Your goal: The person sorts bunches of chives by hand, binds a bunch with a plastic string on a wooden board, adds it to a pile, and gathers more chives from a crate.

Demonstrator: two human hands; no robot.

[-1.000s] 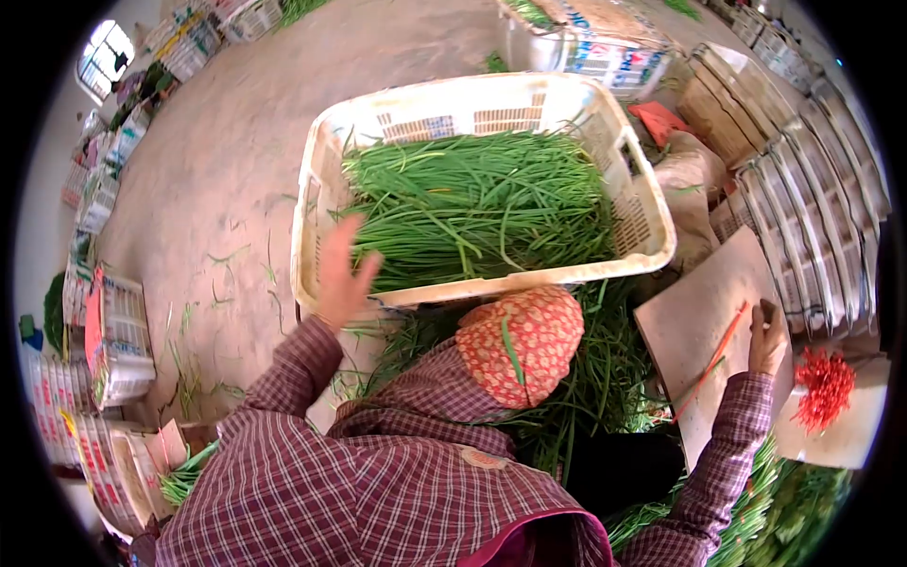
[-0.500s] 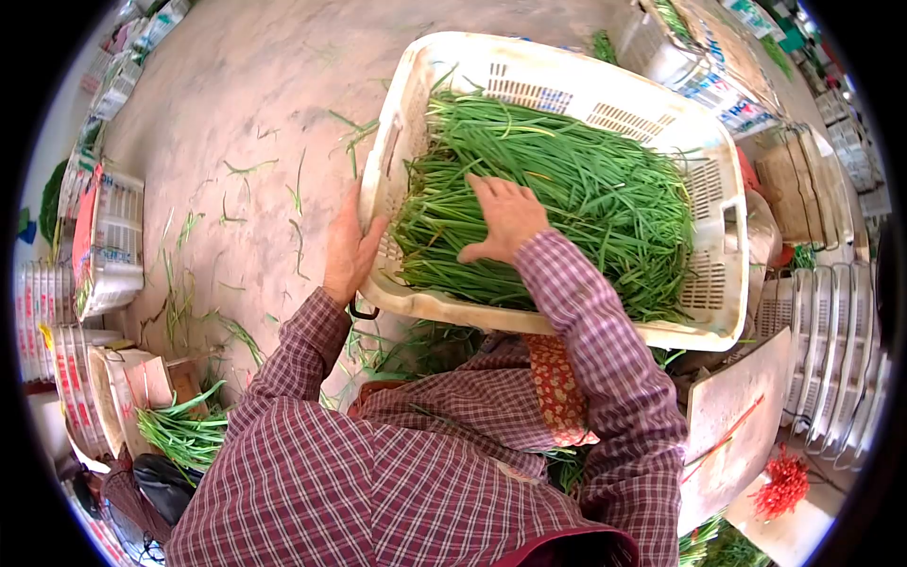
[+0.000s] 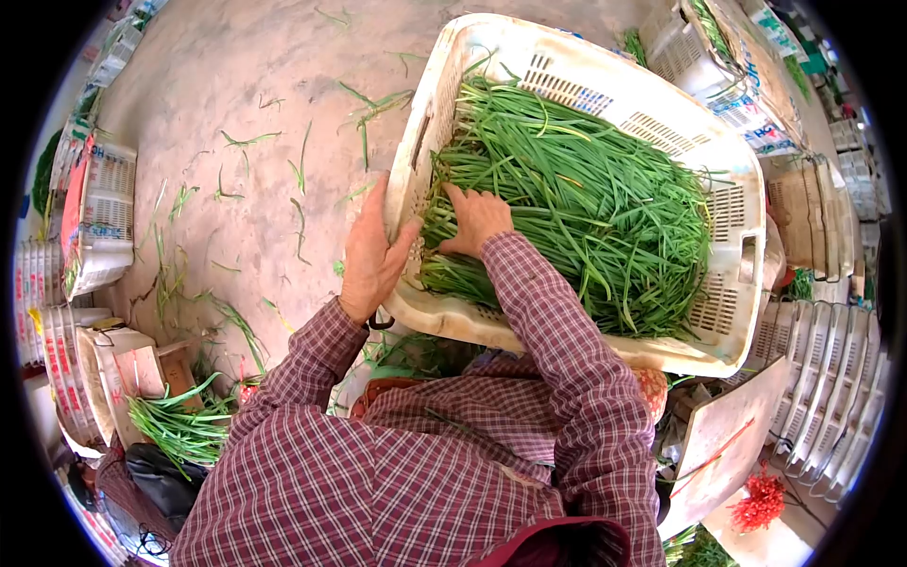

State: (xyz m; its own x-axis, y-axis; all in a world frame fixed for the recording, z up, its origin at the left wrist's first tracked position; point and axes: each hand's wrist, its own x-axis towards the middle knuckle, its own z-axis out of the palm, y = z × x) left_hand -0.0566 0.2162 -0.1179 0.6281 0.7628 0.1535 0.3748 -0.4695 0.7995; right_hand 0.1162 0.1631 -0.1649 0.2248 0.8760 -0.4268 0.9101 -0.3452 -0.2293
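Note:
A white plastic basket (image 3: 605,355), tilted in view, holds a thick layer of long green stalks (image 3: 586,198). My left hand (image 3: 370,260) rests against the outside of the basket's left end, thumb and fingers apart at the wall. Inside the basket, my right hand (image 3: 477,222) lies on the stalks near that same end, its fingers spread and partly bent over them. A board (image 3: 723,444) with a thin red strip on it stands right of my sleeve, and a bundle of red ties (image 3: 759,501) lies beyond it.
Cut stalks lie scattered on the floor (image 3: 236,85). Stacked white crates (image 3: 822,378) stand at the right, with a wrapped crate (image 3: 718,80) at the upper right. More crates (image 3: 104,217) line the left side, near a green bunch (image 3: 179,425).
The view has turned, and the basket appears farther right and more tilted. My right hand has come from the board into the basket; my left hand has gone to its left end.

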